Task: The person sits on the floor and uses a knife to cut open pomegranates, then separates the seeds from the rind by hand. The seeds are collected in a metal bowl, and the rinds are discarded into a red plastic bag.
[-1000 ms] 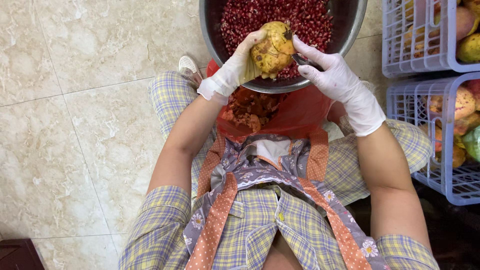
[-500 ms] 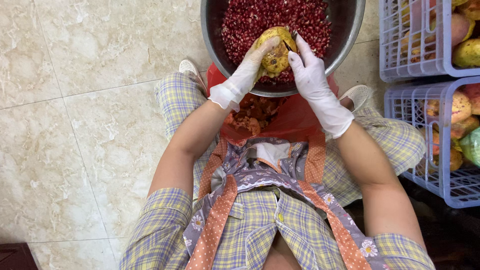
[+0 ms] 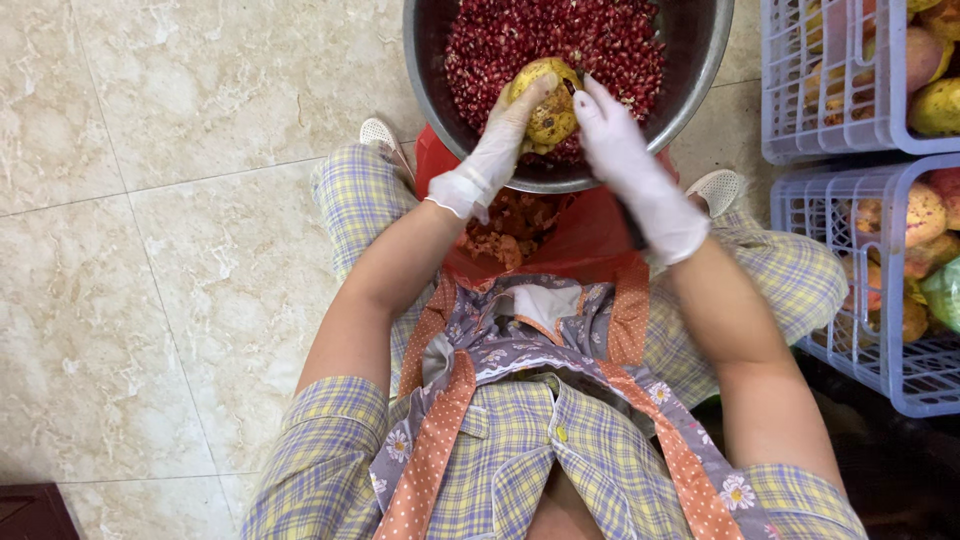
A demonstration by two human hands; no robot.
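A yellowish pomegranate piece (image 3: 550, 105) is held over a large metal bowl (image 3: 700, 85) full of red pomegranate seeds (image 3: 600, 40). My left hand (image 3: 495, 150), in a white glove, grips its left side. My right hand (image 3: 630, 165), also gloved, presses against its right side with fingers pointing up. Both hands are just above the near rim of the bowl.
A red bag (image 3: 580, 235) with pomegranate peel scraps (image 3: 510, 225) lies between my knees under the bowl. Two pale plastic crates (image 3: 850, 230) with whole pomegranates (image 3: 925, 215) stand at the right. Beige tiled floor (image 3: 180, 200) spreads to the left.
My right hand has moved in from the right and closed onto the fruit. Both hands shifted the piece slightly further over the seeds.
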